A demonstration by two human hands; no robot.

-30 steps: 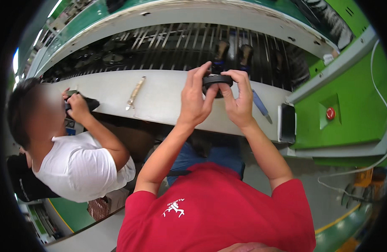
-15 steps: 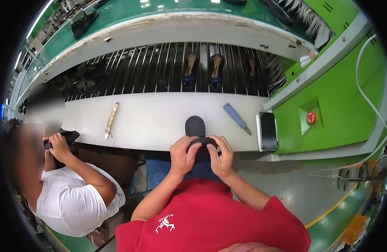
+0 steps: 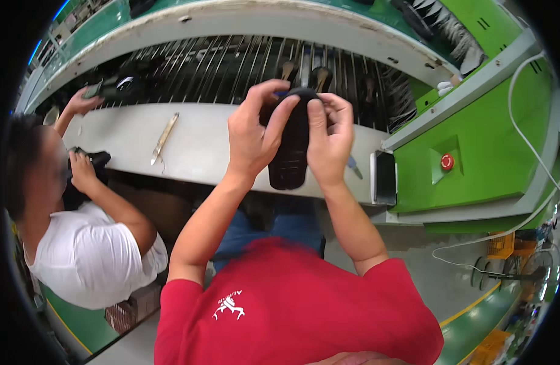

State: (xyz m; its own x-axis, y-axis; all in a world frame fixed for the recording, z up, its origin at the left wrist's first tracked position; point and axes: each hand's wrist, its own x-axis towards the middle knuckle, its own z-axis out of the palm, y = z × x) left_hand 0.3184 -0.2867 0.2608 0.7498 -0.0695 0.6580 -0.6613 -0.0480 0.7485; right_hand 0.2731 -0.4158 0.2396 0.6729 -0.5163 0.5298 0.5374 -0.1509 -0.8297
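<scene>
A black shoe sole [image 3: 288, 159] hangs raised over the white ledge, its long flat face toward me. My left hand [image 3: 255, 131] grips its upper left edge, thumb pressed on the face. On the other side my right hand [image 3: 331, 134] holds the upper right edge the same way, and both thumbs sit near the curved top end. The fingers behind the sole are partly hidden. Past my right hand, the blue-handled knife [image 3: 353, 164] shows only in part. A knife with a wrapped pale handle [image 3: 165, 139] lies on the ledge to the left.
Black shoes [image 3: 321, 79] rest on the roller conveyor [image 3: 231, 70] beyond the white ledge [image 3: 201, 131]. A dark phone-like slab [image 3: 386, 177] stands at the ledge's right end, beside a green machine panel [image 3: 480, 152] with a red button [image 3: 447, 161]. A co-worker in white [image 3: 97, 255] handles a dark shoe at left.
Both my hands have risen and moved away from me with the sole, which now hangs lengthwise above the ledge. The co-worker's one arm has reached out toward the conveyor.
</scene>
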